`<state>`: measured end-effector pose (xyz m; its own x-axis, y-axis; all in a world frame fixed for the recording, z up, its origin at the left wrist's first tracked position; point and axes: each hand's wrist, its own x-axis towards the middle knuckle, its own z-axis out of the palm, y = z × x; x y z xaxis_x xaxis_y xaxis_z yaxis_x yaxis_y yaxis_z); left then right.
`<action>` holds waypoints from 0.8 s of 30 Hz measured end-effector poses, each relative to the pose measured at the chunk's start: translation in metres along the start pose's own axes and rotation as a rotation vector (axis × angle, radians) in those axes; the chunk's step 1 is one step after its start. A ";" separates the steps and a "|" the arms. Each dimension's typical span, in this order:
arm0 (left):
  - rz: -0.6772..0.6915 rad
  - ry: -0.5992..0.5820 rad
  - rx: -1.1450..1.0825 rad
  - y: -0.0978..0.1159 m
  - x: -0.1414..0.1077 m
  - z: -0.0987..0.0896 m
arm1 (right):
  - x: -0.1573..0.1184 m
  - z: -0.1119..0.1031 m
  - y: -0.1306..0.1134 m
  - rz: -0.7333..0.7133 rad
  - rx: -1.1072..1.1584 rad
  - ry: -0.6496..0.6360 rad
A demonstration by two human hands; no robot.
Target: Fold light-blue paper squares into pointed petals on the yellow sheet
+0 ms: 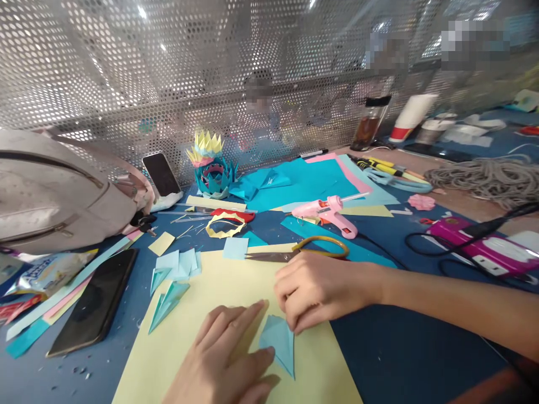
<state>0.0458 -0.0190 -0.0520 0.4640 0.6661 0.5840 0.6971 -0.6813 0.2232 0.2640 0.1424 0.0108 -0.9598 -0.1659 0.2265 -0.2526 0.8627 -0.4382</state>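
Observation:
A small light-blue folded paper [279, 345], kite-shaped with a pointed lower end, lies on a large pale-yellow sheet [202, 292]. My left hand [223, 356] rests palm down beside it, fingers stretched and apart, its thumb tip on the paper's left edge. Curled at the paper's upper right edge is my right hand [314, 289], its thumb and fingers closed on that edge. Scissors [324, 247] with yellow handles lie just beyond my right hand. Left of my hands are folded blue paper points [168, 306] and light-blue paper squares [179, 262].
A pink glue gun [326, 213] with a cord lies behind the scissors. A layered paper crown piece [213, 171], a yellow zigzag ring [225, 225] and blue sheets [303, 179] stand or lie farther back. Left are a phone [95, 306] and backpack [54, 191]; right, a purple power strip [484, 247].

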 end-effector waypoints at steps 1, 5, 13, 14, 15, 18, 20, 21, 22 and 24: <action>-0.012 -0.003 -0.004 0.000 0.000 0.001 | 0.000 0.000 0.001 -0.013 -0.012 0.006; 0.069 0.032 0.046 -0.002 -0.002 0.006 | -0.001 0.001 0.002 -0.058 -0.048 0.047; 0.177 -0.060 0.072 -0.007 -0.001 0.003 | -0.003 0.003 0.006 -0.070 -0.029 0.059; 0.184 -0.062 0.068 -0.007 0.000 0.003 | -0.003 0.003 0.006 -0.068 -0.029 0.059; 0.193 -0.059 0.062 -0.008 0.001 0.002 | -0.003 0.003 0.005 -0.067 -0.028 0.058; 0.232 -0.080 0.058 -0.008 0.004 0.000 | -0.002 0.003 0.004 -0.066 -0.020 0.060; 0.248 -0.086 0.062 -0.009 0.005 -0.001 | -0.002 0.003 0.003 -0.067 -0.020 0.070; 0.251 -0.079 0.064 -0.008 0.005 -0.001 | -0.002 0.004 0.003 -0.065 -0.023 0.075; 0.250 -0.063 0.067 -0.008 0.005 0.000 | -0.002 0.004 0.003 -0.063 -0.024 0.078; 0.251 -0.015 0.077 -0.008 0.004 0.002 | -0.002 0.004 0.003 -0.061 -0.017 0.080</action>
<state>0.0436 -0.0105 -0.0528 0.6348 0.4841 0.6022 0.5986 -0.8009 0.0129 0.2643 0.1435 0.0052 -0.9298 -0.1800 0.3211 -0.3070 0.8605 -0.4066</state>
